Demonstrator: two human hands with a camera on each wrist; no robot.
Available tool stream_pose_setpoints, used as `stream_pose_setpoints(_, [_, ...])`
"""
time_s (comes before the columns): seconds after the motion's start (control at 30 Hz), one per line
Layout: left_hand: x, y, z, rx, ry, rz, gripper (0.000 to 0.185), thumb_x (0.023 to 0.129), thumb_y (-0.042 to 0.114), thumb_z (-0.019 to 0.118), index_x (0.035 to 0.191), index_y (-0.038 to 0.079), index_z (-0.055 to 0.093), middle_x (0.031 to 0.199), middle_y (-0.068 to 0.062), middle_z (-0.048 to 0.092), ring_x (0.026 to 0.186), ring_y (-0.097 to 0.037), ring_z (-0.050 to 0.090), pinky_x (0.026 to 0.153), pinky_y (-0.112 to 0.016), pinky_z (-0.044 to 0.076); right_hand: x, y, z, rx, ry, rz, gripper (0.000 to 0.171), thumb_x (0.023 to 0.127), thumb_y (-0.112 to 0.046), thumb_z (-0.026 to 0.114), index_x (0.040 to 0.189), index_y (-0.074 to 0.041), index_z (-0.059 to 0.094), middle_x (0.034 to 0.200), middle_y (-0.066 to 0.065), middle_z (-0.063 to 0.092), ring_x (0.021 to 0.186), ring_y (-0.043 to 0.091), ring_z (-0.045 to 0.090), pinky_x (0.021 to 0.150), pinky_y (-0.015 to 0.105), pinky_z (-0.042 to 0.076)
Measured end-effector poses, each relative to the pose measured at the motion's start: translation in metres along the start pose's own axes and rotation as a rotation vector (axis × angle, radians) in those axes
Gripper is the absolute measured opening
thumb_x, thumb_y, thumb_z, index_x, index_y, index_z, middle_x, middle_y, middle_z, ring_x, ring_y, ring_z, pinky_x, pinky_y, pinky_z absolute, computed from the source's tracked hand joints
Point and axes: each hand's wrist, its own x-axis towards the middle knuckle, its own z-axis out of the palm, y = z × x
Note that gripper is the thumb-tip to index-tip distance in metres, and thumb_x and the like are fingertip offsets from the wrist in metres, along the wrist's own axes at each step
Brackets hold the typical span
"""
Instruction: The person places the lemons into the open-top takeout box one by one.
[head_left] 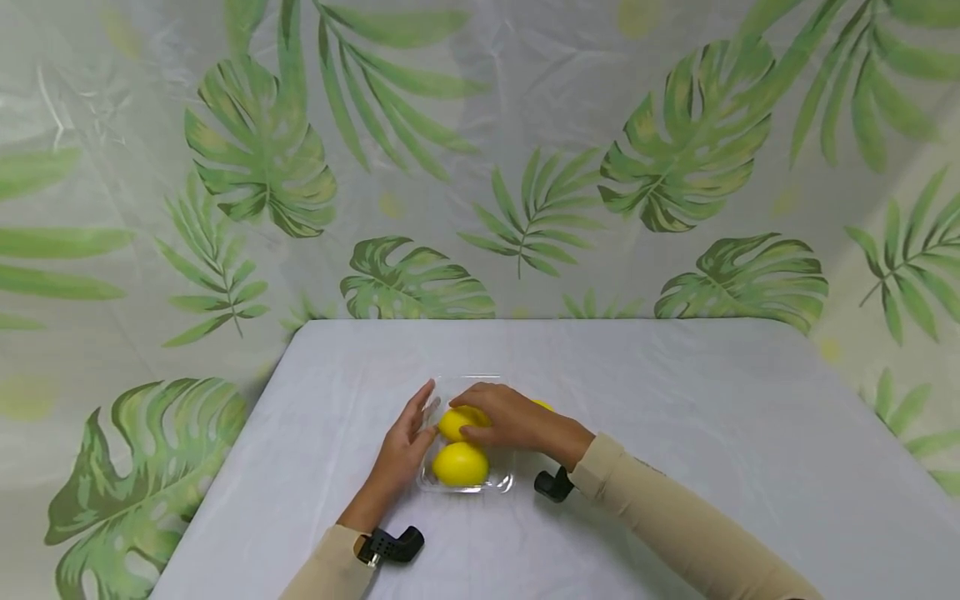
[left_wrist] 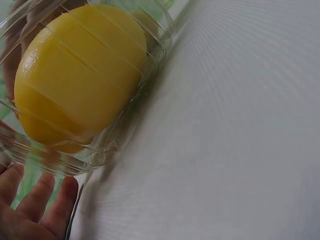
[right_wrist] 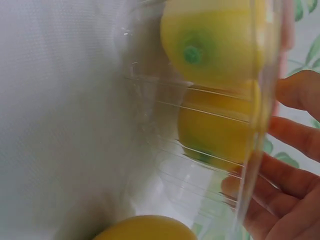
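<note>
A clear plastic container (head_left: 501,483) lies on the table with two yellow lemons in it. The nearer lemon (head_left: 461,465) shows large through the clear wall in the left wrist view. Over the farther lemon (head_left: 452,423) my right hand (head_left: 504,417) is curled, fingers on its far side and thumb on its near side. My left hand (head_left: 405,442) is at the container's left side, with fairly straight fingertips against the wall. In the right wrist view, the right fingers (right_wrist: 292,135) reach over the rim, and a green stem end shows on the upper lemon (right_wrist: 215,40).
Another lemon (head_left: 542,405) is outside the container, mostly hidden behind my right wrist. A white cloth covers the table (head_left: 675,400). Behind its far edge hangs a leaf-patterned curtain (head_left: 540,100). A black wrist camera (head_left: 393,546) sits on my left wrist.
</note>
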Motion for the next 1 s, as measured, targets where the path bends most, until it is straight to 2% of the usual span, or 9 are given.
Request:
stream_pose_setpoints(0.13, [0.000,-0.002,0.001,-0.018,-0.006,-0.010,0.065,0.097,-0.003,0.045,0.153,0.022,0.026,0.158,0.000,0.026,0.140,-0.024,0.035,0.112,-0.042,0.029,-0.007,0.001,-0.007,0.045,0.016,0.003,0.040,0.092,-0.025,0.064,0.128,-0.007,0.061,0.129,0.003,0.060,0.123,0.020,0.052,0.106,0.040,0.041])
stream_pose_setpoints(0.27, [0.002,-0.001,0.002,-0.010,-0.003,-0.026,0.064,0.097,-0.002,0.046,0.153,0.023,0.026,0.158,0.002,0.025,0.140,-0.024,0.034,0.112,-0.040,0.030,-0.015,0.003,-0.016,0.050,0.051,-0.017,0.040,0.092,-0.025,0.065,0.128,-0.009,0.061,0.129,0.001,0.060,0.124,0.018,0.052,0.106,0.038,0.042])
stream_pose_setpoints(0.43, [0.001,0.016,0.001,-0.028,-0.016,-0.024,0.063,0.096,-0.005,0.045,0.153,0.011,0.025,0.158,-0.008,0.024,0.140,-0.032,0.032,0.111,-0.046,0.028,-0.025,0.008,-0.025,0.049,0.106,-0.039,0.038,0.091,-0.022,0.067,0.126,-0.009,0.062,0.126,0.002,0.061,0.120,0.019,0.055,0.102,0.039,0.045])
stream_pose_setpoints(0.53, [-0.002,0.030,0.001,-0.020,-0.023,-0.028,0.062,0.095,-0.006,0.044,0.153,0.005,0.024,0.158,-0.012,0.023,0.140,-0.035,0.032,0.111,-0.047,0.027,-0.032,0.012,-0.029,0.052,0.131,-0.021,0.038,0.090,-0.021,0.067,0.125,-0.009,0.063,0.125,0.002,0.062,0.118,0.019,0.056,0.101,0.040,0.046])
stream_pose_setpoints(0.63, [-0.004,0.036,0.001,-0.008,-0.025,-0.041,0.062,0.095,-0.006,0.044,0.152,0.004,0.024,0.158,-0.013,0.023,0.139,-0.035,0.032,0.111,-0.046,0.028,-0.039,0.017,-0.031,0.059,0.147,0.003,0.037,0.090,-0.022,0.067,0.125,-0.011,0.063,0.124,0.002,0.062,0.118,0.019,0.056,0.100,0.038,0.047])
stream_pose_setpoints(0.8, [-0.006,0.038,0.000,0.001,-0.027,-0.060,0.062,0.095,-0.006,0.044,0.153,0.005,0.023,0.158,-0.012,0.023,0.140,-0.035,0.032,0.110,-0.047,0.029,-0.050,0.026,-0.033,0.084,0.163,0.028,0.038,0.090,-0.020,0.067,0.126,-0.011,0.061,0.124,0.003,0.061,0.110,0.020,0.058,0.094,0.039,0.050])
stream_pose_setpoints(1.0, [-0.005,0.035,0.000,0.009,-0.012,-0.032,0.062,0.095,-0.005,0.044,0.153,0.006,0.024,0.158,-0.011,0.023,0.139,-0.035,0.032,0.110,-0.048,0.028,-0.058,0.037,-0.034,0.122,0.177,0.083,0.040,0.091,-0.021,0.066,0.129,-0.010,0.059,0.127,0.009,0.060,0.105,0.028,0.058,0.090,0.048,0.051])
